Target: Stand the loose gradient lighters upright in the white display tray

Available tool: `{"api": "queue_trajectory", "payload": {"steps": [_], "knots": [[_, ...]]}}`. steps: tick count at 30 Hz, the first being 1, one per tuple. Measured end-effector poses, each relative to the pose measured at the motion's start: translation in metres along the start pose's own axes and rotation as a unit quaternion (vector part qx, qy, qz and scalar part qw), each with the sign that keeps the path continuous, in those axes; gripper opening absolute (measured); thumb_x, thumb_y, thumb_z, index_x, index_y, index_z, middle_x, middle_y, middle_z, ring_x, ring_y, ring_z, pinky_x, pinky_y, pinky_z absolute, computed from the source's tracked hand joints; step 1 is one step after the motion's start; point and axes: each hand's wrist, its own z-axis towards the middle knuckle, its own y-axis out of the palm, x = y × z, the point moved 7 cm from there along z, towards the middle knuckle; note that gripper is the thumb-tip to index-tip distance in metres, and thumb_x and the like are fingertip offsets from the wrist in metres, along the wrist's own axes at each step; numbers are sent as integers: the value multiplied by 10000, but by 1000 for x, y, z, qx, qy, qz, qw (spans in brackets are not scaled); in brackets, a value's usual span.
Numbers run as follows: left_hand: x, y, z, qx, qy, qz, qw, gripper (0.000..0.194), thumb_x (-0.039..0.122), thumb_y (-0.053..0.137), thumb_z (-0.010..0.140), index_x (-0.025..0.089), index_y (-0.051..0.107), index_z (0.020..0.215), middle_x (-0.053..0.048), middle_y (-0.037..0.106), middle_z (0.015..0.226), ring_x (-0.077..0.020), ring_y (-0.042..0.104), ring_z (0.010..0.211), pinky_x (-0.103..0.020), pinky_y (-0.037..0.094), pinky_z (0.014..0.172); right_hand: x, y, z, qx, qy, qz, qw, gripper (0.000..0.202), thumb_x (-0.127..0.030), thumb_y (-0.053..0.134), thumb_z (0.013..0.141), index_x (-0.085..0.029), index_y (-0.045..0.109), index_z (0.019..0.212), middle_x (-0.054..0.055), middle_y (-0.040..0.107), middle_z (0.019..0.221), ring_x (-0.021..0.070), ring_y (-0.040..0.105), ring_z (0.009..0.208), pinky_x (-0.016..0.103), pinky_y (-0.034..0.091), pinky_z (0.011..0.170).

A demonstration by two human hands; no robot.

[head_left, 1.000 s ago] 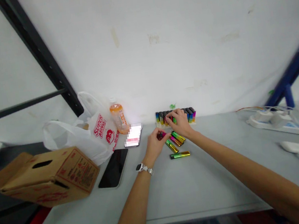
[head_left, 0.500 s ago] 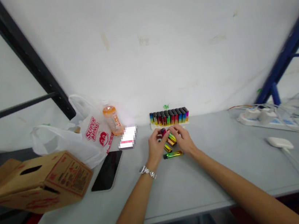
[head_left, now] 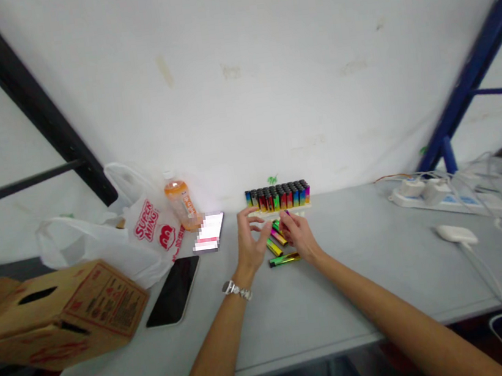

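Observation:
My left hand (head_left: 251, 243) is open, fingers curved and apart, beside the loose lighters. My right hand (head_left: 300, 235) pinches a lighter (head_left: 287, 213); only a small purple part of it shows above the fingers. Between my hands lie several shiny lighters: a yellow-green lighter (head_left: 274, 247), a pink and yellow lighter (head_left: 279, 236) partly hidden by my right fingers, and a green-gold lighter (head_left: 284, 259) nearest me. Behind them, rows of upright rainbow-metallic lighters with black tops (head_left: 279, 198) stand in a white tray (head_left: 304, 207).
On the left are a cardboard box (head_left: 103, 300), a white plastic bag (head_left: 101, 244), an orange drink bottle (head_left: 182, 204), a black phone (head_left: 173, 292) and a bright-screened phone (head_left: 209, 233). To the right lie a power strip (head_left: 451, 198) and a white charger (head_left: 456, 235) with cables.
My hands have moved apart. The left has opened away from the lighters, while the right has turned inward with a lighter between its fingers. The whole view has shifted slightly.

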Motion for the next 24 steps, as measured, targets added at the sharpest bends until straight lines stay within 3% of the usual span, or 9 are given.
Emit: {"api": "queue_trajectory", "payload": {"steps": [3,8,17,24], "knots": [[-11,-8,3,9,-33,34,999,235,393,557,895,195,579,1021,-62,592,1060,-143,590,856,-252,481,719,4,-11,2,35,2,-25,999,505,-640,533,823,-217,420,572,-52,348,496,104,319,483,261,258,463],[-29,12,1,-94,-45,91,990,206,365,551,890,181,615,821,-37,597,907,-130,575,750,-230,444,619,4,-20,5,79,-17,-90,993,363,-454,495,790,-222,408,524,-45,335,486,116,321,500,272,236,485],[-38,18,-3,-122,-39,117,985,190,337,565,887,176,642,822,-43,610,882,-152,587,786,-254,457,649,5,-15,-1,45,-34,-28,998,440,-530,542,831,-217,419,547,-51,352,511,112,333,519,265,284,517],[-39,21,-4,-140,-38,121,982,194,327,556,897,178,641,806,-48,613,885,-161,591,823,-255,463,681,7,-20,4,83,-23,-79,993,348,-433,480,830,-220,435,558,-48,375,514,121,351,521,269,282,504]]}}
